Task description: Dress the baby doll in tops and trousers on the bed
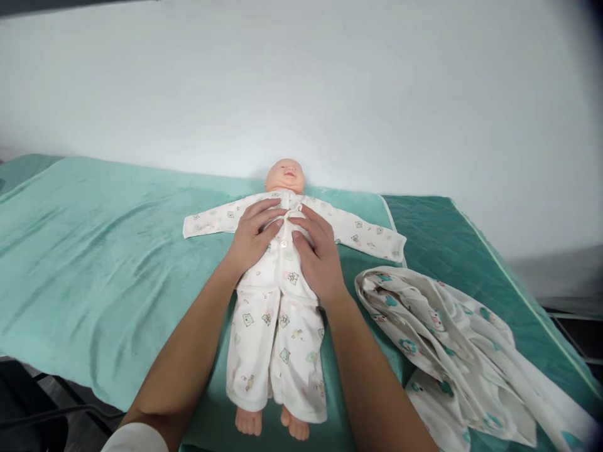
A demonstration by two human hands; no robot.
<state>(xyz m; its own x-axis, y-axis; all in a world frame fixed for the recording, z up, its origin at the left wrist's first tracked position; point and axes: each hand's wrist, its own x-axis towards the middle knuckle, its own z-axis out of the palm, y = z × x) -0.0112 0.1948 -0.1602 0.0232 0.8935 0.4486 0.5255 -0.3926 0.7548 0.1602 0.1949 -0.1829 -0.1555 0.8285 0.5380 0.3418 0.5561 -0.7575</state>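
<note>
A baby doll (284, 174) lies on its back on a teal blanket (94, 251), dressed in a white printed top (358, 232) and matching trousers (277, 351). My left hand (254, 235) lies flat on the left side of the doll's chest, fingers stretched toward the button line. My right hand (318, 251) rests flat on the right side of the chest, fingertips meeting the left hand's at the top's front placket. Neither hand grips anything. The doll's sleeves are spread out to both sides, and its bare feet (272, 424) point toward me.
A crumpled white cloth with teal prints (452, 351) lies to the doll's right on a darker green quilted cover (433, 226). A white wall (301, 81) stands behind the bed. The bed's near edge drops to a dark floor at the lower left.
</note>
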